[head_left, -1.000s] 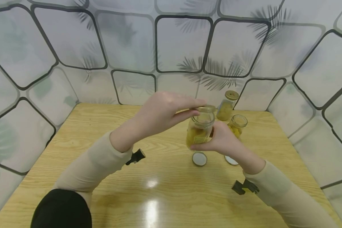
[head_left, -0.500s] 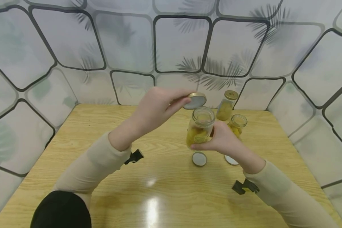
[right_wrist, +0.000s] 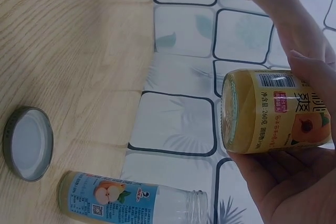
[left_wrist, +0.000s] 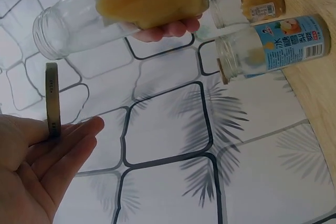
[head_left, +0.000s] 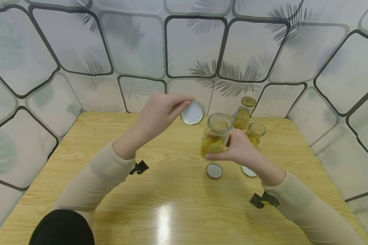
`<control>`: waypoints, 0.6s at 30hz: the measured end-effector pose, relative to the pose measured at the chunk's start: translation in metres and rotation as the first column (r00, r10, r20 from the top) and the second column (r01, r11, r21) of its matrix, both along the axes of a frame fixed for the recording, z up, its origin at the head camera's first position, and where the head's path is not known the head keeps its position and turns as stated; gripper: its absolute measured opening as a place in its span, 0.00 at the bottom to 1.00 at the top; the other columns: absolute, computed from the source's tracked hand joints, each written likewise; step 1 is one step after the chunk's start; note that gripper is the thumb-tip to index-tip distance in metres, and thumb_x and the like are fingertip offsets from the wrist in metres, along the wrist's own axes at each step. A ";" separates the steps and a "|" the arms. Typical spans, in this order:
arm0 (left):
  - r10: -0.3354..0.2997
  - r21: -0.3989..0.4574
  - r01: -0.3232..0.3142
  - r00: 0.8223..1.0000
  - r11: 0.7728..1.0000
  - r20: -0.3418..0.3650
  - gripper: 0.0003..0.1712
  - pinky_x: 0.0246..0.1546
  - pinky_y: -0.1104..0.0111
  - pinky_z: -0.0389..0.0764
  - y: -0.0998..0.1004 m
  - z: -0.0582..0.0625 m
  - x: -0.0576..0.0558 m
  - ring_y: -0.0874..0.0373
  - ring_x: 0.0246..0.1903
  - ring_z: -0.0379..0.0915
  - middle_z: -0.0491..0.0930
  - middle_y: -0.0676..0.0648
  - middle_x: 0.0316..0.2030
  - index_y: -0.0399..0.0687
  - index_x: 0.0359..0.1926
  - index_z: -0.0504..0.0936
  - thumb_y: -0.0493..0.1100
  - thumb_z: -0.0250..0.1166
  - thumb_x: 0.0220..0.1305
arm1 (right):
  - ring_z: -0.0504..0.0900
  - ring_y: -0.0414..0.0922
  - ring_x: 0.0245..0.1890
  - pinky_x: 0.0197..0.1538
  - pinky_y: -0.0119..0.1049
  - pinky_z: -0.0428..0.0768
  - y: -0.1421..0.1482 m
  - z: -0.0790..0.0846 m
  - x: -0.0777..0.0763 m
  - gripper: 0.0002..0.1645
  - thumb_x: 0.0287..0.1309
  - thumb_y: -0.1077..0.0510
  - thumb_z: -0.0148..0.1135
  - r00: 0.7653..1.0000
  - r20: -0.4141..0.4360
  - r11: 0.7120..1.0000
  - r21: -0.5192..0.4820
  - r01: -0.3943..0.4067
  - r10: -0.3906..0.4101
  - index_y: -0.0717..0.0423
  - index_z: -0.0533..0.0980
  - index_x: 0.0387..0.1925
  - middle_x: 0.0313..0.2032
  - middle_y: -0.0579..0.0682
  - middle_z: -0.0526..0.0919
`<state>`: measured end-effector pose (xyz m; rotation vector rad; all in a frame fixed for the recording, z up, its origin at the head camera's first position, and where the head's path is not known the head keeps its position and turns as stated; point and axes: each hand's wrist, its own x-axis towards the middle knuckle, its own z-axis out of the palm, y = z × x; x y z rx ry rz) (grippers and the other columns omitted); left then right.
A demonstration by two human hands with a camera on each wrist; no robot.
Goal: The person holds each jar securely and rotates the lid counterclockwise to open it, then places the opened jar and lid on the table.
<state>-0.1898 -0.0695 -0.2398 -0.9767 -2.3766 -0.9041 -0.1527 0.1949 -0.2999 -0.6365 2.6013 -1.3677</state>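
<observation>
My left hand (head_left: pixel 162 110) pinches a gold-rimmed jar lid (head_left: pixel 192 113) by its edge, its white inside facing me. In the left wrist view the lid (left_wrist: pixel 52 99) stands edge-on between thumb and fingers, close to the jar's mouth. My right hand (head_left: pixel 237 148) grips an uncovered glass jar (head_left: pixel 215 137) holding yellow fruit pieces, raised off the table. The right wrist view shows the jar's yellow label (right_wrist: pixel 286 111) with a peach picture, fingers and thumb wrapped round its side.
Behind my right hand stand an uncovered fruit jar (head_left: pixel 255 132) and a gold-capped jar (head_left: pixel 243 114) with a blue label. Two lids lie white side up on the wooden table (head_left: pixel 141 204): one lid (head_left: pixel 214 170) in front, another lid (head_left: pixel 248 172) partly under my right wrist. A patterned wall rises behind.
My left hand has lifted the lid off the jar's mouth and moved it left, tilting its white underside toward me. My right hand and the jar have hardly moved.
</observation>
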 end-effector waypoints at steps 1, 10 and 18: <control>0.006 -0.008 -0.006 1.000 1.000 0.001 0.13 0.38 0.60 0.88 -0.001 -0.002 -0.001 0.52 0.35 0.88 0.92 0.40 0.49 0.39 0.55 0.89 0.38 0.64 0.77 | 0.88 0.51 0.53 0.57 0.43 0.87 0.000 0.000 0.000 0.33 0.49 0.61 0.85 1.000 -0.003 1.000 0.005 0.001 -0.001 0.61 0.82 0.58 0.53 0.57 0.89; 0.053 -0.166 -0.053 0.999 0.985 -0.010 0.09 0.39 0.58 0.89 -0.010 -0.017 -0.002 0.50 0.34 0.90 0.93 0.42 0.40 0.40 0.47 0.92 0.40 0.68 0.74 | 0.88 0.50 0.53 0.57 0.43 0.86 0.001 -0.001 0.000 0.33 0.48 0.61 0.86 1.000 -0.014 1.000 0.013 0.015 -0.015 0.59 0.82 0.57 0.53 0.56 0.89; 0.071 -0.239 -0.063 0.997 0.969 0.027 0.08 0.37 0.60 0.89 -0.016 -0.042 -0.001 0.52 0.34 0.91 0.93 0.45 0.37 0.43 0.43 0.93 0.42 0.71 0.71 | 0.88 0.53 0.54 0.58 0.48 0.86 0.002 -0.002 -0.001 0.33 0.49 0.58 0.86 0.999 -0.027 0.998 0.054 0.027 -0.026 0.57 0.83 0.57 0.53 0.56 0.89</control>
